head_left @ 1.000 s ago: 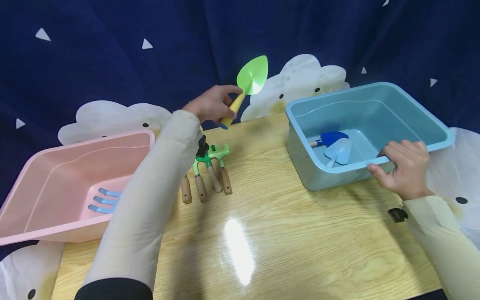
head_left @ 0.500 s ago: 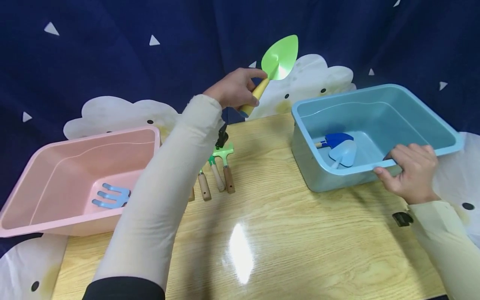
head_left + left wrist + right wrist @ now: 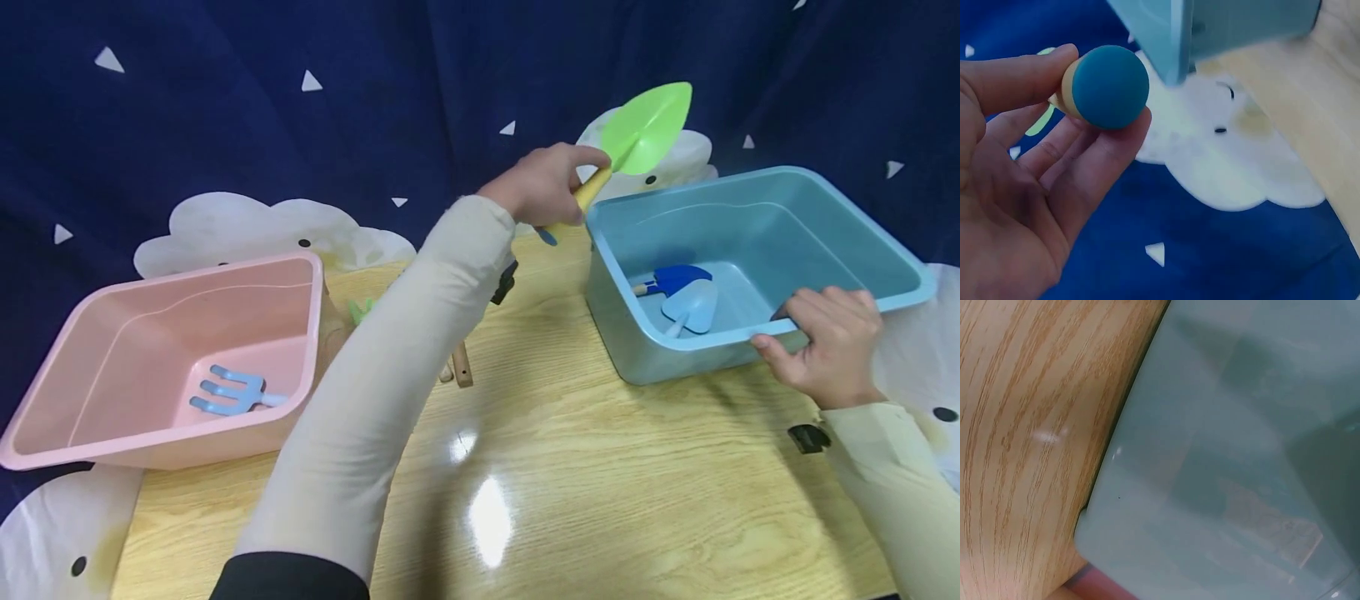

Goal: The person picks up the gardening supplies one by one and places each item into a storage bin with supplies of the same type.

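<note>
My left hand [image 3: 546, 185] pinches a green trowel [image 3: 647, 129] by its yellow handle, blade pointing up and right. It hangs in the air just left of the blue bin [image 3: 720, 179]. In the left wrist view the handle's blue end cap [image 3: 1111, 87] shows between thumb and fingers. My right hand [image 3: 828, 346] grips the near rim of that bin, thumb outside. Inside the bin lie a dark blue shovel [image 3: 678, 277] and a light blue trowel [image 3: 693, 306]. The right wrist view shows the bin's outer wall [image 3: 1166, 456], and no hand is seen there.
A pink bin [image 3: 202, 308] stands at the left with a light blue hand fork [image 3: 238, 392] in it. Wooden-handled tools, one with a brown handle [image 3: 462, 365], lie on the wooden table [image 3: 600, 475], mostly behind my left forearm. A dark blue curtain [image 3: 360, 100] hangs behind.
My left hand has carried the green trowel rightward to beside the blue bin. My left forearm now covers more of the wooden-handled tools. My right hand keeps its hold on the rim.
</note>
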Available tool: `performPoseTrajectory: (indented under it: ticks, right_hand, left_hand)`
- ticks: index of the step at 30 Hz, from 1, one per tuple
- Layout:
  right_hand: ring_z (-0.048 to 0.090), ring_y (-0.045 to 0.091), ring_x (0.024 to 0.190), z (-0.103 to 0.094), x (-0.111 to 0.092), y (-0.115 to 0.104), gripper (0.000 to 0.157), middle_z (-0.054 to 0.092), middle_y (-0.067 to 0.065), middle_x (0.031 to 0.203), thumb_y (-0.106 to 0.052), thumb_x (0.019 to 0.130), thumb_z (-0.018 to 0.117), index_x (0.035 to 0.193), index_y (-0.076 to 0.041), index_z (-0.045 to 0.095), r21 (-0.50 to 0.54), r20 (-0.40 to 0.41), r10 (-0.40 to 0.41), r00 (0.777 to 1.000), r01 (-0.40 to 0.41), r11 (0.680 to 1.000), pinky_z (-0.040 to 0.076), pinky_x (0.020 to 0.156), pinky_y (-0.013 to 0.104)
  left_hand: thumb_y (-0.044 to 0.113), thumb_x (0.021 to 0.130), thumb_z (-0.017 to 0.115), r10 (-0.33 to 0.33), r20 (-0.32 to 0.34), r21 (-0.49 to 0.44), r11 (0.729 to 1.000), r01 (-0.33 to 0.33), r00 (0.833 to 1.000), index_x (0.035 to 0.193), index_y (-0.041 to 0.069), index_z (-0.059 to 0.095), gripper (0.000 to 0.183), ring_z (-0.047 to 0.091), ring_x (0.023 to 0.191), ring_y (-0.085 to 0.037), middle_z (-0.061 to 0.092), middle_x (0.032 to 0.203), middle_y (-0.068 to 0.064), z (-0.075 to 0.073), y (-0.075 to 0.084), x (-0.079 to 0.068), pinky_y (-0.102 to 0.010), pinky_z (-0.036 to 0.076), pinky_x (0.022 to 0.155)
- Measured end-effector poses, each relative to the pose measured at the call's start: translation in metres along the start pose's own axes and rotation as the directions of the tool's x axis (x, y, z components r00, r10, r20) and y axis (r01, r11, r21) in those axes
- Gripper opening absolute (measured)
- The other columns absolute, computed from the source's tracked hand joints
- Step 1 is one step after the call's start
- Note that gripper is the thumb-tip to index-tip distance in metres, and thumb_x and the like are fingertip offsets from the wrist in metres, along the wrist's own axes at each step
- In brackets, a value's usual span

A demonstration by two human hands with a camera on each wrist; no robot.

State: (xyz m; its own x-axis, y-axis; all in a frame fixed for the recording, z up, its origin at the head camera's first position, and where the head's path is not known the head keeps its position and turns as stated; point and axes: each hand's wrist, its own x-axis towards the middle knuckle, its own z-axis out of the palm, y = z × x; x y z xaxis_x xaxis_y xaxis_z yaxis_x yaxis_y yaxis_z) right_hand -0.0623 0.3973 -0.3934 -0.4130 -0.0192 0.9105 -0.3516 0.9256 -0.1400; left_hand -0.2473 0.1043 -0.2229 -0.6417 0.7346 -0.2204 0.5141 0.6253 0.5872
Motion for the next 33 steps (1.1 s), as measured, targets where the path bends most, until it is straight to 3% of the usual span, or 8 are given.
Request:
performPoseTrajectory:
  ticks: [11, 16, 25, 33]
  right_hand:
    - [0.03, 0.034, 0.046, 0.0, -0.003, -0.001, 0.09, 0.041, 0.014, 0.047, -0.087, 0.079, 0.04, 0.051, -0.001, 0.045, -0.019, 0.011, 0.004, 1.0, -0.004, 1.0, 0.017, 0.058, 0.052]
    - [0.03, 0.035, 0.046, -0.001, -0.005, -0.003, 0.091, 0.041, 0.015, 0.047, -0.088, 0.079, 0.039, 0.051, -0.001, 0.044, -0.038, 0.003, 0.008, 1.0, -0.008, 0.999, 0.017, 0.058, 0.052]
    - [0.028, 0.036, 0.046, -0.003, -0.003, -0.01, 0.091, 0.04, 0.015, 0.047, -0.088, 0.078, 0.04, 0.05, -0.001, 0.043, -0.033, -0.039, 0.015, 0.999, -0.016, 0.999, 0.017, 0.059, 0.053]
    - [0.029, 0.036, 0.046, 0.002, 0.0, -0.015, 0.091, 0.041, 0.015, 0.047, -0.088, 0.078, 0.041, 0.049, -0.001, 0.043, -0.009, -0.042, 0.015, 0.999, -0.016, 1.0, 0.017, 0.059, 0.051]
  left_hand:
    - [0.001, 0.091, 0.051, 0.07, -0.044, 0.197, 0.978, -0.06, 0.997, 0.151, 0.035, 0.038, 0.07, 0.055, 0.107, -0.015, 0.056, 0.134, 0.001, 0.038, 0.026, 0.021, -0.022, 0.053, 0.071]
    - [0.001, 0.091, 0.05, 0.081, -0.041, 0.203, 0.977, -0.071, 0.996, 0.15, 0.036, 0.039, 0.069, 0.056, 0.105, -0.015, 0.056, 0.133, 0.002, 0.044, 0.03, 0.027, -0.022, 0.053, 0.07]
    - [0.004, 0.093, 0.05, 0.101, -0.012, 0.205, 0.974, -0.096, 0.995, 0.15, 0.037, 0.039, 0.067, 0.05, 0.105, -0.011, 0.053, 0.137, 0.009, 0.052, 0.049, 0.036, -0.018, 0.045, 0.082]
    - [0.01, 0.095, 0.052, 0.049, 0.007, 0.216, 0.975, -0.049, 0.999, 0.152, 0.037, 0.035, 0.066, 0.048, 0.11, -0.008, 0.051, 0.14, 0.012, 0.061, 0.053, 0.038, -0.017, 0.044, 0.086]
